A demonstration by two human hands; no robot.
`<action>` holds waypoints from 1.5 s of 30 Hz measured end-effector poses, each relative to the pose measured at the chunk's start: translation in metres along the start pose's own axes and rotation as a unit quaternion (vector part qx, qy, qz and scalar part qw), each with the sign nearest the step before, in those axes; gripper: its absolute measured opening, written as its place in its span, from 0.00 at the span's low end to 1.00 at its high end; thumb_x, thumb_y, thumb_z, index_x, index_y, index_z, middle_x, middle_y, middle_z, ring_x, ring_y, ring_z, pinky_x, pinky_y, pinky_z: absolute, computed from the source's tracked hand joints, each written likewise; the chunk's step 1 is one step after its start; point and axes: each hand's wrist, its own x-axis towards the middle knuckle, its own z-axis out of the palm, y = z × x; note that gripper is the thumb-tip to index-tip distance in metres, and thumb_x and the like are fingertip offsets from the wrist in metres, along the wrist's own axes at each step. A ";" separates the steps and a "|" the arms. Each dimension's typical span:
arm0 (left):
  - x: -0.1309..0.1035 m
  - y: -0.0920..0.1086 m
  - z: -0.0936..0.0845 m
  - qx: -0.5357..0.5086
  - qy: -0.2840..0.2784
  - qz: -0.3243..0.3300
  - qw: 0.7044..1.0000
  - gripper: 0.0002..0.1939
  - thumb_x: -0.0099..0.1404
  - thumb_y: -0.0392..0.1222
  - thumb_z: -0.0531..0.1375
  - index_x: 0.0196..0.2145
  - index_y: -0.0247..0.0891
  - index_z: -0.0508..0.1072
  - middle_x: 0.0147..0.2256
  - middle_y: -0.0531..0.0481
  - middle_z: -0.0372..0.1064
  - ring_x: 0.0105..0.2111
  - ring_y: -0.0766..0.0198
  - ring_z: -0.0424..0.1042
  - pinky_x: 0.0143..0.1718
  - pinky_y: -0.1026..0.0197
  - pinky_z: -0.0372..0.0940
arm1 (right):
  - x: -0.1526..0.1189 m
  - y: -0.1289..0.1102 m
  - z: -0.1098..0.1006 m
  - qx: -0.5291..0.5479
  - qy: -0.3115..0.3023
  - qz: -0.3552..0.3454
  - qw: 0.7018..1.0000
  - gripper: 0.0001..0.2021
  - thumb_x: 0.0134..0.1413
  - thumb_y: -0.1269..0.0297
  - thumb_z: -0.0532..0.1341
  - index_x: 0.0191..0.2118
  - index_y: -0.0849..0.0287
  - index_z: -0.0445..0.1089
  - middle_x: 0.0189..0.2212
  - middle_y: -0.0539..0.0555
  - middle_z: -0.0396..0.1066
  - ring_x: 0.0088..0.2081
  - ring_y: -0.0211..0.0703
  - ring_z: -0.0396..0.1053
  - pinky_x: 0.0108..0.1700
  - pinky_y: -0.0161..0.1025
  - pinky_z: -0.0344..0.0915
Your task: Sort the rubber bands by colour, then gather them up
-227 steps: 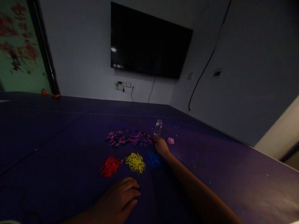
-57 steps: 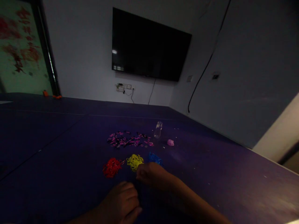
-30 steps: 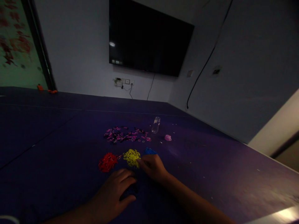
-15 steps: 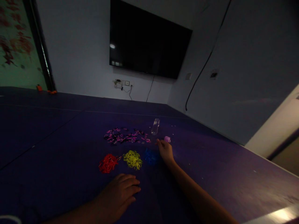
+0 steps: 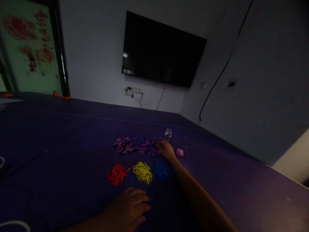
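My right hand reaches over the right end of a loose scatter of pink and black rubber bands. Its fingers point left and down, slightly apart; no band shows in them. Just behind it stands a clear bottle, its lower part hidden by the hand. A small pink object with a loop lies right of the wrist. My left hand rests palm down with fingers extended, holding nothing. In front of it are piles of red rubber bands, yellow rubber bands and dim blue rubber bands.
The purple floor runs back to a pale wall with a large dark screen, sockets and hanging cables. Small orange pieces lie by the door frame at left. White curved edges show at lower left.
My right hand has moved away from beside the blue bands and the pink object, forward and left to the scattered bands. My left hand stays put. The view has shifted slightly.
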 end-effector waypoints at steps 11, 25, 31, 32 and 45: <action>0.001 0.001 0.000 0.011 -0.002 -0.005 1.000 0.17 0.59 0.35 0.60 0.47 0.44 0.67 0.48 0.51 0.69 0.49 0.58 0.65 0.50 0.55 0.59 | 0.008 -0.004 0.000 -0.107 -0.074 -0.037 0.991 0.18 0.59 0.53 0.52 0.48 0.55 0.70 0.43 0.55 0.69 0.45 0.42 0.66 0.43 0.34 0.60; 0.003 -0.008 0.008 0.046 -0.008 0.025 0.999 0.18 0.56 0.35 0.62 0.46 0.42 0.68 0.47 0.50 0.70 0.48 0.55 0.66 0.47 0.53 0.62 | 0.006 -0.003 0.003 -0.140 -0.020 -0.034 0.989 0.17 0.60 0.60 0.50 0.52 0.56 0.67 0.49 0.56 0.65 0.52 0.46 0.59 0.52 0.40 0.55; 0.001 -0.006 0.004 0.064 -0.009 0.024 0.998 0.17 0.59 0.38 0.61 0.47 0.43 0.67 0.49 0.52 0.69 0.49 0.57 0.66 0.48 0.55 0.62 | 0.011 0.014 -0.017 -0.248 0.132 0.101 0.954 0.20 0.60 0.65 0.47 0.56 0.62 0.62 0.59 0.62 0.53 0.61 0.55 0.46 0.58 0.49 0.47; 0.001 -0.007 0.004 0.073 -0.015 0.026 0.997 0.17 0.59 0.38 0.62 0.47 0.43 0.67 0.49 0.52 0.69 0.49 0.57 0.66 0.48 0.55 0.62 | 0.012 0.018 -0.021 -0.264 0.129 0.114 0.949 0.20 0.60 0.64 0.47 0.56 0.62 0.61 0.61 0.62 0.50 0.62 0.57 0.44 0.58 0.51 0.45; 0.005 -0.008 0.000 0.123 -0.033 0.049 0.991 0.18 0.58 0.43 0.64 0.46 0.42 0.68 0.47 0.52 0.70 0.47 0.58 0.68 0.46 0.58 0.64 | 0.013 0.054 -0.035 -0.286 -0.049 0.115 0.950 0.22 0.62 0.56 0.44 0.58 0.51 0.57 0.62 0.55 0.51 0.61 0.55 0.49 0.56 0.58 0.48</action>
